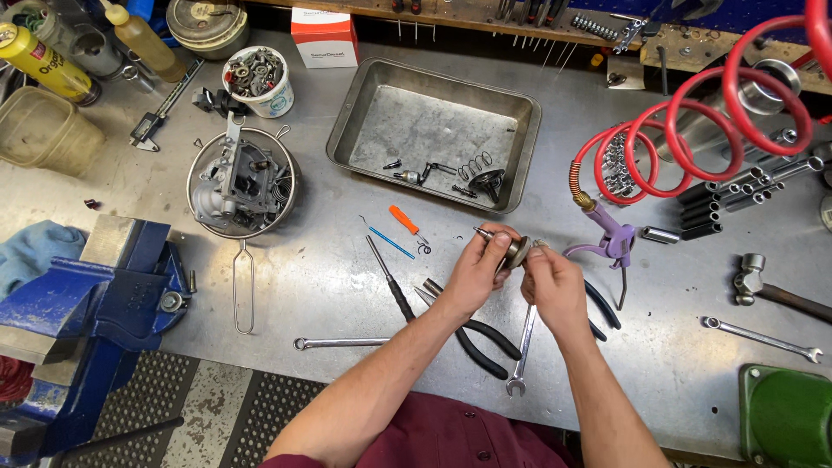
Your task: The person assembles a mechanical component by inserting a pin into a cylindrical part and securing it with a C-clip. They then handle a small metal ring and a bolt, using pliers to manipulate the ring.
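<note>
Head view: left hand (479, 270) and right hand (549, 282) both pinching a small round metal part (518, 251); pliers (472, 328) at six o'clock, metal tray (433, 130) at twelve

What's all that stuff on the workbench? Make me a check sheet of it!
Surface: grey metal bench top, scuffed and stained.
Job's things: small round metal part with a pin, held up between both hands.
Clutter: metal tray with a spring and small bits; wire strainer holding an engine part; pliers; wrenches; orange screwdriver; hammer; tub of bolts.
Grippers: left hand and right hand both grip the part.
Cables: red coiled air hose to a purple blow gun.
Surroundings: blue vise, green machine.
</note>
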